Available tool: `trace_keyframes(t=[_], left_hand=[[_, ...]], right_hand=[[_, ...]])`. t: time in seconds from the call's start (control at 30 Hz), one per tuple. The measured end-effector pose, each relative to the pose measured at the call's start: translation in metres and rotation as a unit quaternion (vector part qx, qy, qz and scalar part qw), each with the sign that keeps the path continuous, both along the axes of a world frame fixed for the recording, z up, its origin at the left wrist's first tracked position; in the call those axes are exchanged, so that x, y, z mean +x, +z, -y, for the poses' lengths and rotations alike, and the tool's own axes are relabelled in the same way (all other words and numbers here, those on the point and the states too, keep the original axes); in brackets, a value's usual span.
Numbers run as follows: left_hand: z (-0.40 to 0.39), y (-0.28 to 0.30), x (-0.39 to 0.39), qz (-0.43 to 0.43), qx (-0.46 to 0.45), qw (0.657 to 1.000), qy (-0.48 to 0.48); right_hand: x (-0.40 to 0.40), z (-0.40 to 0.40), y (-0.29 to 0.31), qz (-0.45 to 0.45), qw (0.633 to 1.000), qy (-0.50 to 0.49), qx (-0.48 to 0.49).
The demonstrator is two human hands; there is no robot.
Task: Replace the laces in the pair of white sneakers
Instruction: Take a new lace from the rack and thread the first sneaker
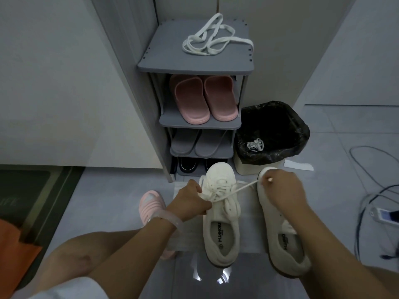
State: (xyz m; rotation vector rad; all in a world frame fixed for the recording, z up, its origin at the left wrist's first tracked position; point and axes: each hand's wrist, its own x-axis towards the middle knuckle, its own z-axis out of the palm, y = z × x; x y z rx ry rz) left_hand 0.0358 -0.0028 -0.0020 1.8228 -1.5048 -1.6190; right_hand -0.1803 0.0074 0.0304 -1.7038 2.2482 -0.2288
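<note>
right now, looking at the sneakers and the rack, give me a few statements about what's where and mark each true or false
1. The right hand pinches a lace end pulled taut from the left sneaker. True.
2. The spare white lace lies on the floor beside the bin. False: it lies on the top shelf of the grey shoe rack.
3. A bunched white lace lies inside the black-lined bin. True.
4. The pink slippers sit on the rack's lowest shelf. False: they sit on the shelf just under the top.
5. The left hand grips the laced sneaker at its lacing. True.
</note>
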Motion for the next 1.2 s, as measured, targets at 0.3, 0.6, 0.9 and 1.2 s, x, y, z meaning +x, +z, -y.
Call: trace_keyframes(t=[0.3,0.6,0.9,1.2], left_hand=[[0.001,0.003,0.005,0.002,-0.012,0.997,-0.070],[0.004,-0.003,0.004,0.018,-0.016,0.997,-0.074],[0.008,-0.006,0.006,-0.027,0.046,0.999,-0.013],[0.008,-0.012,0.008,-0.044,0.063,0.997,-0.005]], right_hand=[[0.050,-0.015,-0.009,0.025,0.975,0.221,0.023],[0.067,-0.021,-0.018,0.035,0.977,0.208,0.038],[0.006,-0.008,-0.007,-0.047,0.998,-0.031,0.007],[0.053,-0.021,-0.028,-0.002,0.970,0.242,0.018]])
